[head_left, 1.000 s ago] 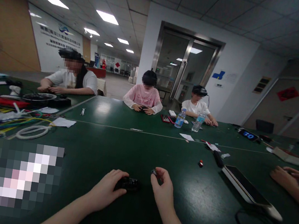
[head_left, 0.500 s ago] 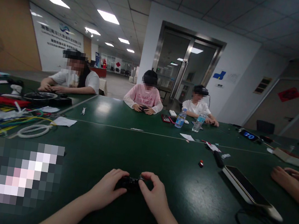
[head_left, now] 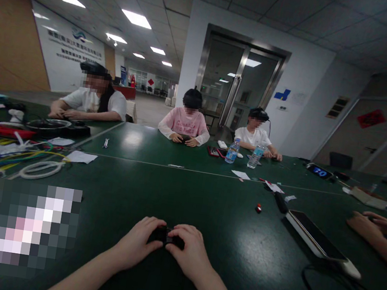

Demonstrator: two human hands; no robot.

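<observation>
A small black object lies low over the green table, in front of me at the lower middle of the view. Its left end is gripped between the thumb and fingers of my left hand. My right hand closes round the right part, thumb below and fingers on top. The two hands almost meet at its middle. What the object is cannot be made out, as my fingers cover much of it.
Cables and a white coil lie at the left. A dark-screened device, a small red item, bottles and papers stand or lie rightward. Three people sit opposite; another person's hands rest at the right.
My right hand has moved from the object's right end onto its body, closer to my left hand, with its fingers curled further over. The view has shifted slightly.
</observation>
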